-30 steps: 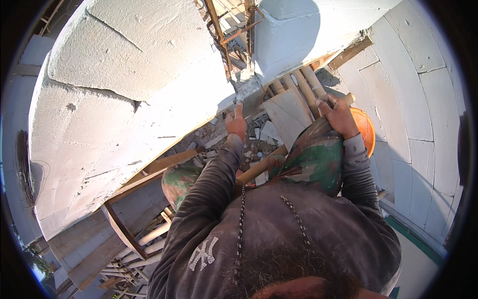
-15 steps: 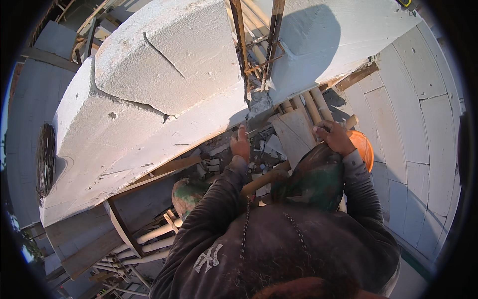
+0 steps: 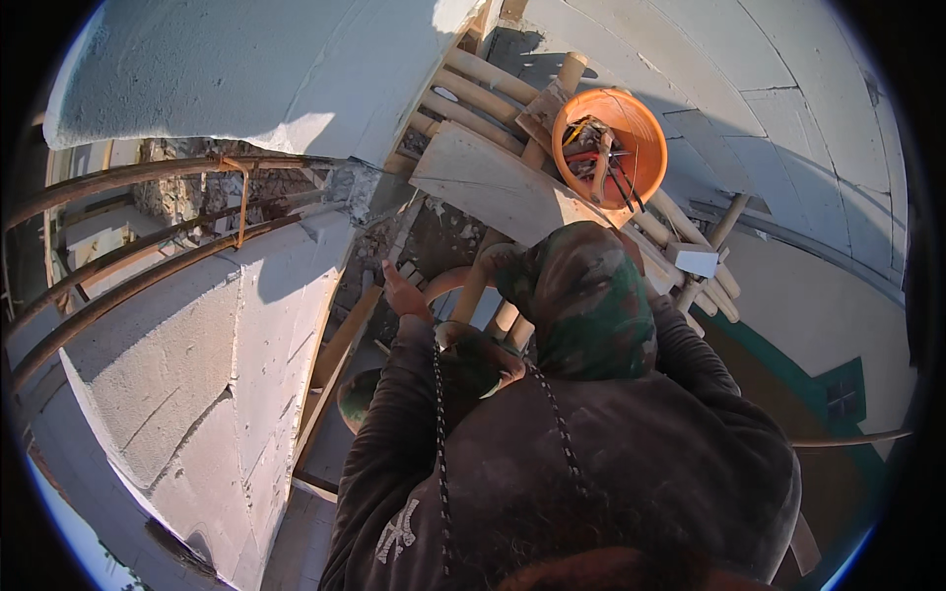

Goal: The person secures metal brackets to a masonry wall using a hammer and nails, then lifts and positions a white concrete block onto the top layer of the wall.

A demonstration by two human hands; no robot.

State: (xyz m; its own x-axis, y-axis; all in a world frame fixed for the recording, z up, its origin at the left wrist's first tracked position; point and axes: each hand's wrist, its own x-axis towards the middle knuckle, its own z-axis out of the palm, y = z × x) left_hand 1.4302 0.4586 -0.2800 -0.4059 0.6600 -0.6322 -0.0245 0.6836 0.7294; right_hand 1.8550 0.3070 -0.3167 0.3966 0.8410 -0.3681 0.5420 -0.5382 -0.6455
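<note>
My left hand (image 3: 404, 294) hangs beside the lower white block wall (image 3: 271, 325), its thumb or a finger stretched upward. Nothing shows in it. Behind my raised knee in camouflage trousers (image 3: 586, 300) lies most of my right hand (image 3: 632, 252); its fingers are hidden. Past that knee, an orange bucket (image 3: 642, 123) rests among bamboo poles and boards. Inside it are a tool with a wooden handle (image 3: 600, 171), a tool with red and black parts (image 3: 625, 183) and other small items. A pale board (image 3: 483, 182) slants between the bucket and the wall.
Bent rusty rebar (image 3: 148, 177) juts across the left, out of a gap between wall sections. Bamboo poles (image 3: 483, 98) form the platform, with gaps down to rubble. A small white block (image 3: 696, 260) lies right of my knee. A pale block wall (image 3: 778, 118) rises beyond the bucket.
My view has swung to the right, so the bucket now shows fully and the rebar sits at the left. My right hand has gone from plain sight to behind the knee.
</note>
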